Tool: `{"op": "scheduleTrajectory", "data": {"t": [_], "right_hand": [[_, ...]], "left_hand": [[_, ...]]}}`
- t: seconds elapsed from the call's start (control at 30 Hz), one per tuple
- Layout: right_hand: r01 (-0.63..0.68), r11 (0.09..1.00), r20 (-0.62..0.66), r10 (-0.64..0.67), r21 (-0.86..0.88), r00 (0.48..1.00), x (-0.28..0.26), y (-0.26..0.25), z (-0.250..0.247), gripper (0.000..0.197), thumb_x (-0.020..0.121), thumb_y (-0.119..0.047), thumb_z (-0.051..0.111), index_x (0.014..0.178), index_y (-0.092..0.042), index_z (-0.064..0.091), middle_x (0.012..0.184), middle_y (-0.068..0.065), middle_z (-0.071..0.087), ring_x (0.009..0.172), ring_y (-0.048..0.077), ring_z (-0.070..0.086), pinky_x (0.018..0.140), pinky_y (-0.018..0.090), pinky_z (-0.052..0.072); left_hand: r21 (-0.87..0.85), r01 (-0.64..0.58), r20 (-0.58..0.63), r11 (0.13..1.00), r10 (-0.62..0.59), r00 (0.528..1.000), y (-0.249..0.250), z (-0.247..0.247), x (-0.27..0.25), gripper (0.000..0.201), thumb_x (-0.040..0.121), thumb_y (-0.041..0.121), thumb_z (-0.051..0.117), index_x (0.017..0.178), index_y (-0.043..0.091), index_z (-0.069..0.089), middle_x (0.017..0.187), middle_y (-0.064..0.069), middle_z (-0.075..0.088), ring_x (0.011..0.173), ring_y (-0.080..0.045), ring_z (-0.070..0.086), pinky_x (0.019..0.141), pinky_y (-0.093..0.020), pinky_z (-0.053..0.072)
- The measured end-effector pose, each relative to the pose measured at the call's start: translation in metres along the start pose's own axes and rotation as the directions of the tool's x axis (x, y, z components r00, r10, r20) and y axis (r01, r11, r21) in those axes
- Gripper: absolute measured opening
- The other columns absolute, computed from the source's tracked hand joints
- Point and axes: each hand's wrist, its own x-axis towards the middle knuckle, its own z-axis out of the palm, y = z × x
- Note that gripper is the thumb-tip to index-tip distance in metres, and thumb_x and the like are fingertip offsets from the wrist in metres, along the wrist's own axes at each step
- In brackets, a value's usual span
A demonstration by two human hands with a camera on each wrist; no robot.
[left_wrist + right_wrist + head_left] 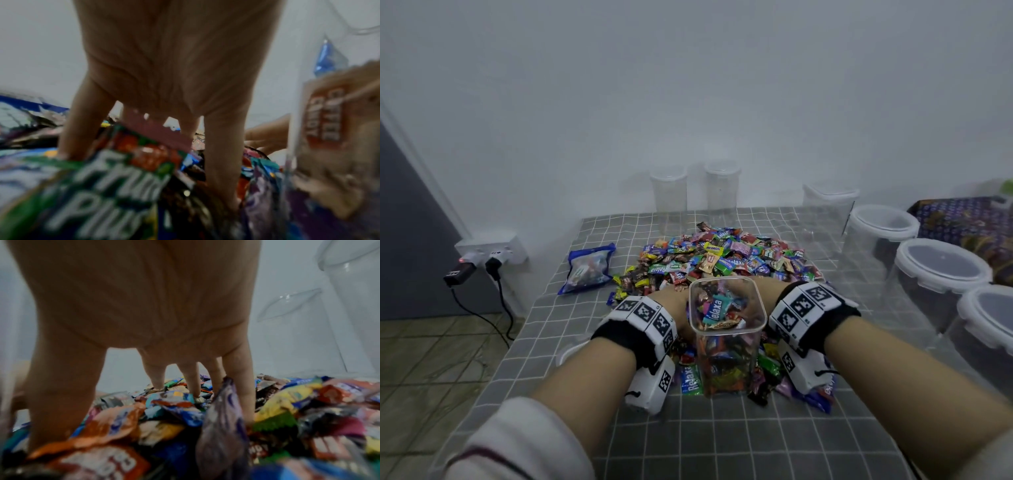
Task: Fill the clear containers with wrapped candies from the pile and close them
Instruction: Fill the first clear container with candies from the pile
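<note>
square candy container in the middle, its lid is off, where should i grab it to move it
Grip the square container by two opposite flat walls just below the open rim, one hand from each side. It stands upright, tall and nearly full, with candy pile crowding its base, so a low grip is blocked. The left hand and right hand already flank it.
</note>
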Motion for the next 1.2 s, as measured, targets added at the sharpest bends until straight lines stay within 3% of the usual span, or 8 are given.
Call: {"op": "scheduleTrajectory", "data": {"t": [0.23,0.4,0.57,0.67,0.77,0.87,1.0,1.2], "right_hand": [[0.118,0.993,-0.028,-0.118,-0.014,0.993,-0.031,-0.018,-0.006,0.044,0.087,-0.046,0.054,0.126,-0.024,0.059,0.122,0.01,0.061,0.111,0.031,0.057,0.096,0.042,0.047],[0.103,0.995,-0.115,-0.103,-0.012,0.988,-0.055,-0.026,-0.016,0.032,0.095,-0.029,0.049,0.124,-0.019,0.06,0.119,0.006,0.063,0.106,0.026,0.058,0.088,0.027,0.046],[0.018,1.0,-0.129,-0.019,-0.012,0.991,-0.048,-0.021,-0.017,0.028,0.094,-0.027,0.049,0.107,-0.01,0.067,0.105,0.009,0.068,0.093,0.027,0.063,0.081,0.03,0.052],[-0.041,0.999,-0.148,0.04,-0.004,0.988,-0.048,-0.019,-0.018,0.025,0.094,-0.024,0.048,0.092,-0.007,0.067,0.081,0.005,0.064,0.08,0.025,0.06,0.06,0.022,0.045],[-0.061,0.996,-0.189,0.071,0.058,0.979,-0.059,-0.02,-0.025,0.026,0.096,-0.023,0.046,0.079,-0.011,0.061,0.07,0.001,0.052,0.077,0.023,0.052,0.054,0.02,0.035],[-0.038,0.992,-0.229,0.064,0.116,0.971,-0.066,-0.016,-0.03,0.025,0.094,-0.027,0.051,0.104,-0.012,0.067,0.099,0.009,0.066,0.096,0.027,0.059,0.075,0.028,0.042],[-0.022,0.979,-0.324,0.089,0.205,0.942,-0.071,-0.012,-0.037,0.023,0.092,-0.023,0.055,0.11,-0.017,0.067,0.112,0.01,0.064,0.099,0.026,0.058,0.075,0.027,0.043],[0.062,0.943,-0.457,0.101,0.328,0.884,-0.093,-0.014,-0.056,0.022,0.089,-0.013,0.055,0.107,-0.015,0.068,0.101,0.009,0.063,0.089,0.025,0.057,0.074,0.029,0.045]], "left_hand": [[0.045,-0.062,-0.02,0.997,0.063,0.998,0.009,-0.002,-0.003,0.032,0.092,0.027,0.047,0.114,0.01,0.064,0.113,-0.01,0.065,0.105,-0.029,0.06,0.091,-0.036,0.048],[0.151,-0.041,-0.11,0.988,0.058,0.992,0.01,-0.003,-0.005,0.027,0.092,0.021,0.047,0.105,0.013,0.069,0.101,-0.008,0.068,0.091,-0.027,0.063,0.076,-0.034,0.051],[0.124,-0.002,-0.177,0.992,0.024,0.984,0.014,-0.008,-0.018,0.027,0.096,0.019,0.042,0.091,0.001,0.063,0.098,-0.013,0.065,0.077,-0.027,0.052,0.07,-0.033,0.044],[0.077,0.028,-0.203,0.997,-0.012,0.979,0.014,-0.01,-0.024,0.033,0.098,0.016,0.04,0.065,0.009,0.044,0.089,-0.013,0.058,0.079,-0.024,0.048,0.074,-0.035,0.045],[0.067,0.032,-0.215,0.997,-0.017,0.976,0.013,-0.011,-0.026,0.028,0.096,0.017,0.042,0.071,0.007,0.05,0.081,-0.011,0.057,0.078,-0.027,0.052,0.07,-0.034,0.043],[0.052,0.069,-0.237,0.996,-0.055,0.97,0.01,-0.011,-0.027,0.028,0.094,0.015,0.045,0.068,0.005,0.051,0.078,-0.011,0.058,0.077,-0.028,0.054,0.067,-0.033,0.042],[-0.009,0.047,-0.313,0.999,-0.048,0.948,0.009,-0.016,-0.031,0.023,0.094,0.02,0.049,0.079,0.008,0.062,0.091,-0.014,0.066,0.077,-0.027,0.055,0.066,-0.03,0.041],[-0.205,-0.04,-0.479,0.978,-0.064,0.875,0.011,-0.025,-0.041,0.023,0.093,0.029,0.057,0.101,0.014,0.073,0.104,-0.006,0.069,0.091,-0.023,0.061,0.07,-0.026,0.041]]}}
